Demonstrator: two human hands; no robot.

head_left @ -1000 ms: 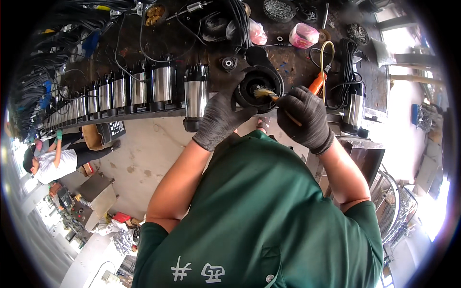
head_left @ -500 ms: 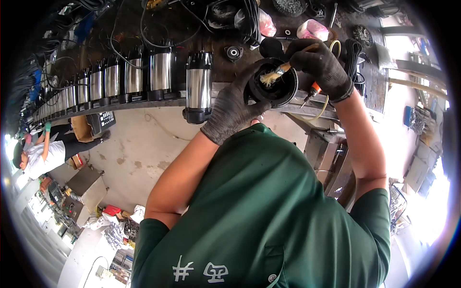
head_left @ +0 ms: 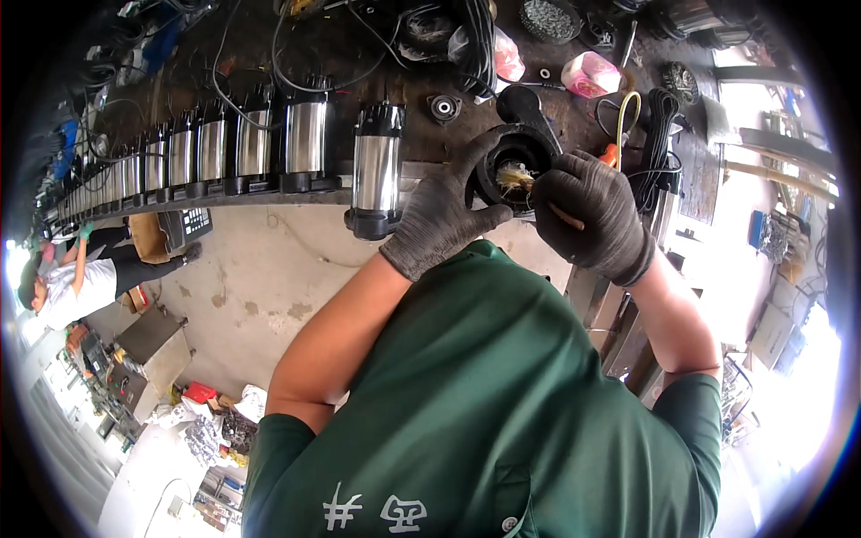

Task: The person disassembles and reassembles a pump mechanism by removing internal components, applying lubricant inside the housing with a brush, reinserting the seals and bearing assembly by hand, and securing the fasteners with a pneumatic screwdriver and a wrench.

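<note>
By a dark workbench (head_left: 419,142), right hand (head_left: 599,217) grips bristly brush (head_left: 514,178).

Pale grey floor (head_left: 256,242) with darker, dirty-looking patches. Across the top, a long, dark brown workbench (head_left: 417,148), scuffed on its flat part and curving down at the left. At the lower left, a white table (head_left: 148,471) with a jumble of bits beside it, and 1 boxy stand (head_left: 154,345) with a dark top. Near the left rim, pale folds like a curtain (head_left: 58,439). To the right, 1 tan pole (head_left: 780,181) near 1 dark beam (head_left: 780,148), and very bright white light (head_left: 812,394).
</note>
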